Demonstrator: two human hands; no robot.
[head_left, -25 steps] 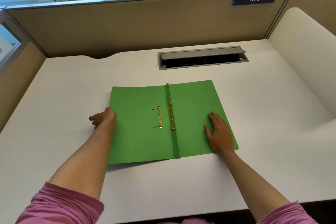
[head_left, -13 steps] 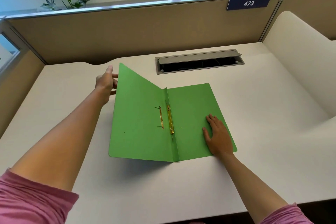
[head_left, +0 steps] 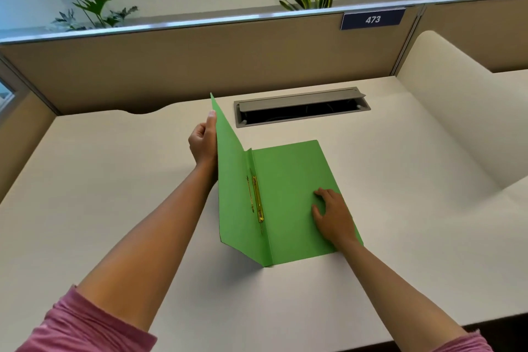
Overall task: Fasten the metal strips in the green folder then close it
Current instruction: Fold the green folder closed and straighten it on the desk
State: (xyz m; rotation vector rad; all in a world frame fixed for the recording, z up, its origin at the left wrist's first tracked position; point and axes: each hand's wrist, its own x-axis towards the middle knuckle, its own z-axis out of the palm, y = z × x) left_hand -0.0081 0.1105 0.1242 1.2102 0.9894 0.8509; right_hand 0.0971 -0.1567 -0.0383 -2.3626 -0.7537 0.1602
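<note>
A green folder (head_left: 288, 188) lies half open on the white desk (head_left: 114, 180). Its right leaf rests flat; its left leaf stands nearly upright. My left hand (head_left: 204, 143) grips the outer edge of the raised leaf near its top. My right hand (head_left: 333, 216) presses flat, fingers spread, on the right leaf near its outer edge. Gold metal strips (head_left: 257, 198) lie flat along the spine fold, between the two leaves.
An open grey cable tray (head_left: 300, 107) is set into the desk just behind the folder. A beige partition (head_left: 228, 66) with a blue "473" plate (head_left: 373, 19) closes the back. A white curved divider (head_left: 457, 94) rises at the right. Plants stand behind the partition.
My left hand has lifted the left leaf from flat on the desk to nearly upright, swinging it rightward over the spine. My right hand stays pressed on the right leaf.
</note>
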